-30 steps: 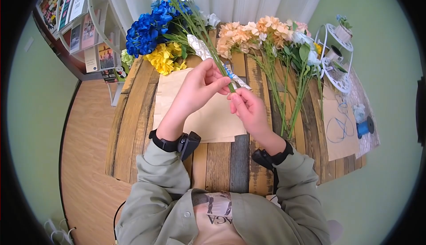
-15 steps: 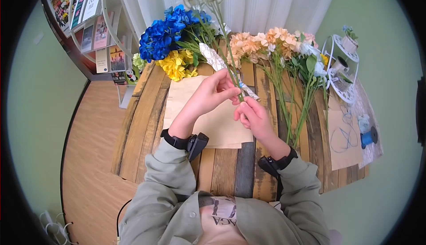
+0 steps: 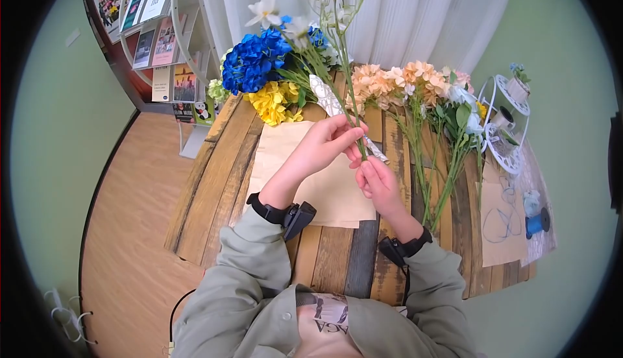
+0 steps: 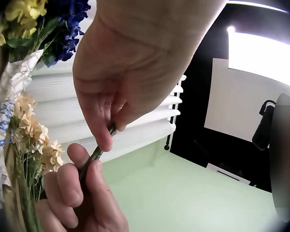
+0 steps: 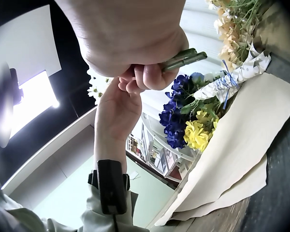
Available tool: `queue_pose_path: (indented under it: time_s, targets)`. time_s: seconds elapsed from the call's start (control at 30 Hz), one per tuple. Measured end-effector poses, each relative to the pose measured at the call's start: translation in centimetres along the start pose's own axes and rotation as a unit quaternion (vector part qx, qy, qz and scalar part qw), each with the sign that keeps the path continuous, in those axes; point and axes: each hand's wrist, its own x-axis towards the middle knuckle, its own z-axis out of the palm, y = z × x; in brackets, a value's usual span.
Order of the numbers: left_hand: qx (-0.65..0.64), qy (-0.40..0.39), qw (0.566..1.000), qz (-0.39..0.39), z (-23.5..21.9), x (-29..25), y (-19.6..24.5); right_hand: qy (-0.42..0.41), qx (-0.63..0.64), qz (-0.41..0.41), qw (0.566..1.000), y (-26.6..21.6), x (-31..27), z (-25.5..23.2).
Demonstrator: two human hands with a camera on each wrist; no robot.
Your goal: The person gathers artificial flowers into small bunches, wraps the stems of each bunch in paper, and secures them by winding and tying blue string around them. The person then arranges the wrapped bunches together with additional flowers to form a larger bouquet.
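Note:
Long-stemmed white flowers [image 3: 265, 11] rise in front of the curtain, their green stems [image 3: 354, 95] running down between both hands. My left hand [image 3: 322, 144] pinches the stems between thumb and fingers, just above my right. Lower down, my right hand [image 3: 381, 186] grips the stems near their ends. Two cut stem ends [image 5: 183, 60] stick out past the right hand in the right wrist view. Behind the hands lies a bouquet with blue flowers [image 3: 256, 63] and yellow flowers [image 3: 276, 102], its white patterned wrap [image 3: 326, 95] tied with blue ribbon [image 5: 227, 87].
Brown paper sheets [image 3: 318, 192] lie on the wooden table [image 3: 214, 196]. Peach flowers [image 3: 405, 82] and pale blue flowers [image 3: 474, 121] lie at the right, near a white tiered stand [image 3: 509, 157] and a blue ribbon spool [image 3: 537, 223]. A book rack [image 3: 178, 53] stands back left.
The head view has shifted, so the table and hands appear lower and farther right. The white blossoms have come into fuller view, and the stems stand more upright. Both hands keep hold of the stems.

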Motion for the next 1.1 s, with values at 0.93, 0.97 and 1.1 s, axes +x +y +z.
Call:
queue_pose_path:
  time_s: [0.93, 0.97, 1.1]
  targets:
    - [0.035, 0.072, 0.994, 0.075, 2.3, -0.4, 1.8, 0.076, -0.135, -0.096, 0.983, -3.8, 0.9, -1.2]
    - [0.093, 0.13, 0.982, 0.1, 1.8, -0.7, 2.3, 0.1, -0.186, -0.117, 0.97, -4.1, 0.9, -1.8]
    - [0.307, 0.309, 0.852, 0.291, 0.4, -1.6, 4.6, 0.136, -0.232, -0.147, 0.952, -5.5, 0.1, -2.5]
